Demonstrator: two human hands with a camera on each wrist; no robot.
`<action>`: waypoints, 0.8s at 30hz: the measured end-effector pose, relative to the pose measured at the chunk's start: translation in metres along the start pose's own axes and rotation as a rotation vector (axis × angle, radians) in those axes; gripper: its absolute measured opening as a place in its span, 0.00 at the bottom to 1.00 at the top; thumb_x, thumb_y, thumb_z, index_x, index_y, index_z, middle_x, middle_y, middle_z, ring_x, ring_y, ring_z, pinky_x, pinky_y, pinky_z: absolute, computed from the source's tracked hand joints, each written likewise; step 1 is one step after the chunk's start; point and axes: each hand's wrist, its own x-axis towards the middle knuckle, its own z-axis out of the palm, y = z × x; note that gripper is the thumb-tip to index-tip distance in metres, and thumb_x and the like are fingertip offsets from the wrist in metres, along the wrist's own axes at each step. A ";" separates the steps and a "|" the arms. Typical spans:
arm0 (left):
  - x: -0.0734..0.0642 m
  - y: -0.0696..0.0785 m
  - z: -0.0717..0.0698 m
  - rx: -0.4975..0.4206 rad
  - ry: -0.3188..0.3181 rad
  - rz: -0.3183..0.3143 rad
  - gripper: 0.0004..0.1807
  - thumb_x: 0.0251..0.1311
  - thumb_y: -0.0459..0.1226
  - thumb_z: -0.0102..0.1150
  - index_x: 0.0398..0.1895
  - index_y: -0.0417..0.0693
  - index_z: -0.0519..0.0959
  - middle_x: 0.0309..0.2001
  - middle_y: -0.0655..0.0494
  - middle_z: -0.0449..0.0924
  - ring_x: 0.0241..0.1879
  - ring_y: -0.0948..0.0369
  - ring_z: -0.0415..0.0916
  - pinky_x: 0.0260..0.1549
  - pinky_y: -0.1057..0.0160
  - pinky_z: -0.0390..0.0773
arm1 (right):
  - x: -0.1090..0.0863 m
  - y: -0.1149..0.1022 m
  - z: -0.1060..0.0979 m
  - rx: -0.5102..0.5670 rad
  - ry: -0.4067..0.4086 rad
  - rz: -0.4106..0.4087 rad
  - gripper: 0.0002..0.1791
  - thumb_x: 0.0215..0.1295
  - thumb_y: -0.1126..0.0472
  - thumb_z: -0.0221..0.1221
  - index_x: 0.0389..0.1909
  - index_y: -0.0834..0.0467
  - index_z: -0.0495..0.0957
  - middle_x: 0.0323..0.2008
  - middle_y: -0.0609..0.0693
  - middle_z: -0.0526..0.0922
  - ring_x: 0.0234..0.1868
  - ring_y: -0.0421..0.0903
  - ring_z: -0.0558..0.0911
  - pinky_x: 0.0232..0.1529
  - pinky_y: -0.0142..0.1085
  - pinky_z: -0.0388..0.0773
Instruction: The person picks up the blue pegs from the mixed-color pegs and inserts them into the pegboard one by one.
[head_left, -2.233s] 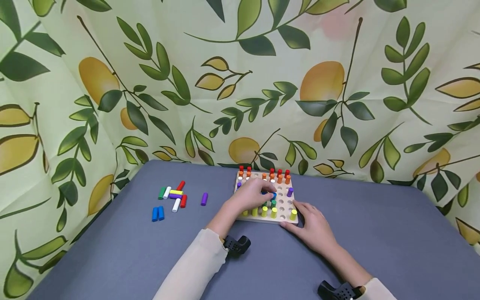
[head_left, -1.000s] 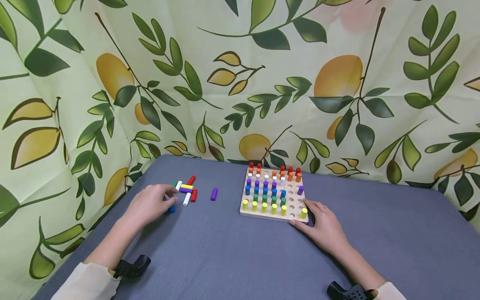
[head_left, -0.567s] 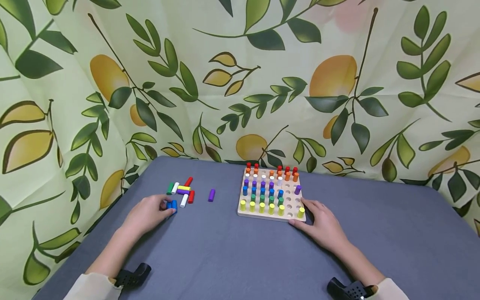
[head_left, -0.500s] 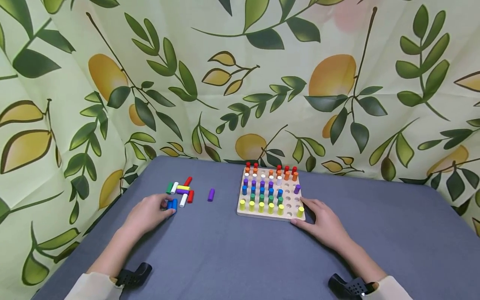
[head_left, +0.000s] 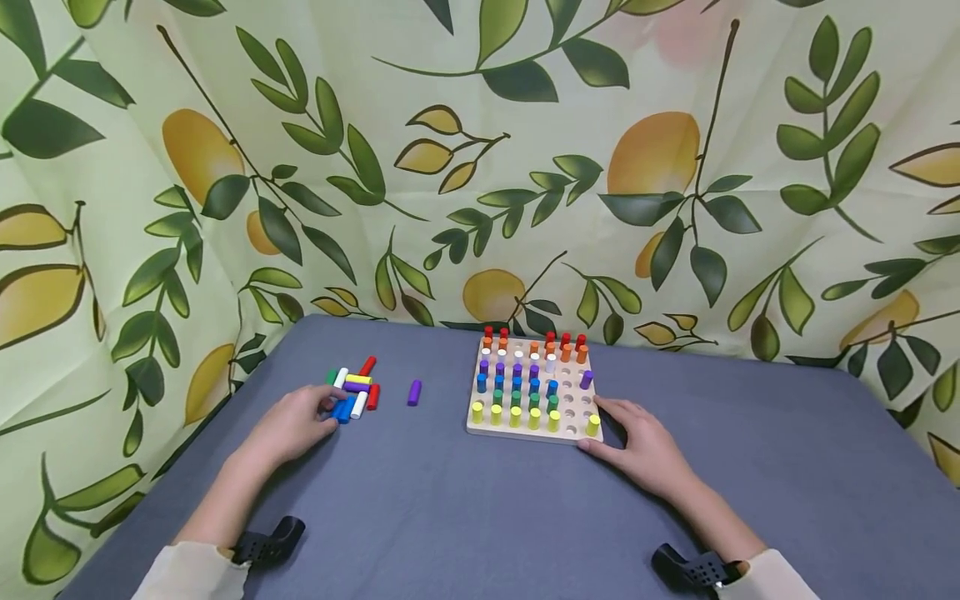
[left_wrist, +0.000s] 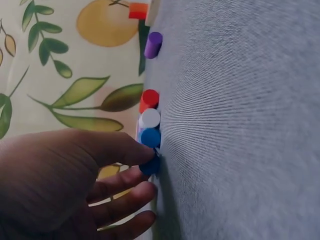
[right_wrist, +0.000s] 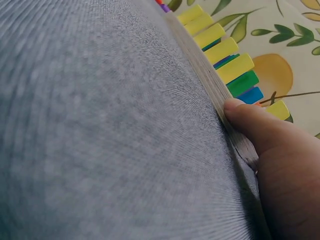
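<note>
In the head view my left hand (head_left: 294,423) is at the loose pegs on the left, thumb and index finger about a blue peg (left_wrist: 150,165). The left wrist view shows the thumb on that peg, with the other fingers loosely curved behind it. A second blue peg (head_left: 347,409) lies right beside it, next to a white peg (head_left: 359,406). My right hand (head_left: 639,444) grips the near right corner of the wooden peg board (head_left: 480,431), thumb on the front edge. Its other fingers lie along the right side, hidden in the right wrist view.
Around the blue pegs lie a yellow peg (head_left: 358,379), a red peg (head_left: 373,397) and several others. One purple peg (head_left: 414,392) lies alone between pile and board. Coloured rows of pegs stand in the board, with open holes (head_left: 569,414) towards its right. A leaf-patterned cloth (head_left: 420,250) hangs behind.
My left hand has gone from the board to the loose pegs on the left. Over the last half second the blue pegs have shifted slightly right, towards the white peg. My right hand stays at the board.
</note>
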 end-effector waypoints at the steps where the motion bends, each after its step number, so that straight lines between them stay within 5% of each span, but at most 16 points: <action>1: 0.000 0.000 0.000 -0.009 0.001 0.003 0.21 0.59 0.32 0.62 0.57 0.39 0.80 0.44 0.42 0.83 0.41 0.52 0.77 0.41 0.48 0.78 | 0.000 0.000 0.000 -0.001 -0.001 0.000 0.45 0.60 0.35 0.66 0.70 0.58 0.71 0.64 0.63 0.78 0.65 0.65 0.75 0.62 0.65 0.70; 12: 0.011 0.000 0.012 -0.007 0.078 -0.032 0.17 0.63 0.36 0.63 0.53 0.40 0.82 0.37 0.48 0.80 0.36 0.56 0.75 0.34 0.57 0.73 | 0.000 0.000 -0.001 -0.002 0.002 0.000 0.44 0.60 0.35 0.66 0.71 0.57 0.71 0.64 0.62 0.78 0.65 0.65 0.75 0.63 0.65 0.70; 24: 0.012 -0.005 0.015 -0.044 0.117 0.018 0.14 0.64 0.33 0.65 0.50 0.35 0.84 0.30 0.52 0.78 0.31 0.59 0.70 0.30 0.63 0.67 | -0.001 -0.002 0.000 -0.004 -0.001 0.003 0.44 0.59 0.35 0.66 0.70 0.58 0.72 0.63 0.62 0.79 0.65 0.65 0.76 0.62 0.64 0.70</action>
